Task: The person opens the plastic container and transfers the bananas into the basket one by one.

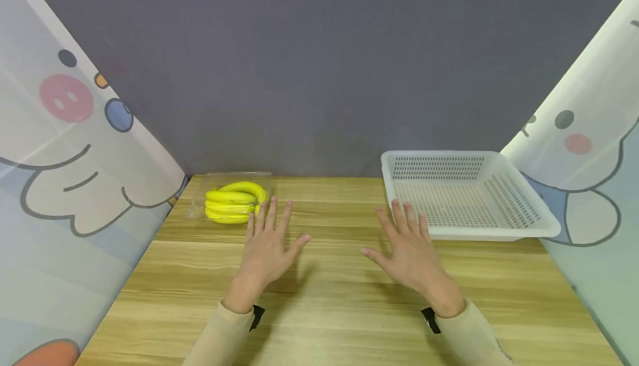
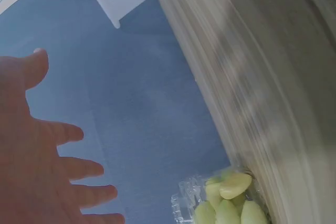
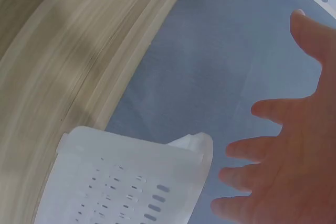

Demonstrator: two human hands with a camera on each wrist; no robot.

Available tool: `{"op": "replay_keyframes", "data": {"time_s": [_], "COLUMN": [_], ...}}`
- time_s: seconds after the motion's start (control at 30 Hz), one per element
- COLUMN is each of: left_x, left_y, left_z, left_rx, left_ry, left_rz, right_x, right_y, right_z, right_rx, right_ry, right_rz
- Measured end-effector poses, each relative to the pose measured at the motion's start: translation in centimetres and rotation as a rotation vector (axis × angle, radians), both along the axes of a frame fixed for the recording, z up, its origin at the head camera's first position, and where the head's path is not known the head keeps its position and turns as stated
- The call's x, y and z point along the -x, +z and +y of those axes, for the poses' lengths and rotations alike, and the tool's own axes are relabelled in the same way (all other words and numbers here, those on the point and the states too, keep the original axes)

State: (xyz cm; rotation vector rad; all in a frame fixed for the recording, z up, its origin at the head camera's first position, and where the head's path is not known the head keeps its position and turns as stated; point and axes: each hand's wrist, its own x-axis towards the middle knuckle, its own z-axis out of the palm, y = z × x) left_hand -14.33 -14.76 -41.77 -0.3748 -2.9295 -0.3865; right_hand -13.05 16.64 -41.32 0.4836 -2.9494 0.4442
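Yellow bananas [image 1: 231,204] lie in a clear plastic container [image 1: 199,188] at the back left of the table; both also show at the bottom of the left wrist view. My left hand [image 1: 267,252] hovers just in front of them, palm down, fingers straight and spread, holding nothing. To the right, my right hand [image 1: 411,255] is likewise held over the table with spread fingers and nothing in its grasp. Its fingertips overlap the near left edge of a white perforated plastic basket [image 1: 519,233] in the head view, while the right wrist view shows them apart from it.
A wood-grain table [image 1: 339,310] extends under both hands. Behind it rises a dark grey panel [image 1: 319,77]. Cartoon-printed curtains stand at the left [image 1: 75,188] and right [image 1: 599,188] sides. The basket reaches the table's right edge.
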Motion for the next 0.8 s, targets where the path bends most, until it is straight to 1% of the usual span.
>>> {"op": "replay_keyframes", "data": {"time_s": [0.2,0.3,0.43,0.63,0.8], "left_x": [0.3,0.4,0.5,0.8,1.0], "left_y": [-0.4,-0.4,-0.5,-0.6,-0.9], "left_z": [-0.8,-1.2,-1.8,-2.8,-3.5], "left_rx": [-0.031,-0.057,-0.078,-0.113,-0.141], "left_ry": [-0.008,-0.014,-0.014,-0.006,-0.002], "left_rz": [0.061,0.090,0.105,0.151,0.164], "right_x": [0.0,0.1,0.4,0.9,1.2], "right_y": [-0.1,-0.2,-0.4,-0.5,-0.6], "right_z": [-0.6,-1.0,-1.3,-1.4,-1.8], "right_rx": [0.025,0.048,0.078,0.131,0.191], "right_ry": [0.016,0.031,0.046,0.057,0.079], "right_rz": [0.022,0.017,0.009,0.027,0.047]}}
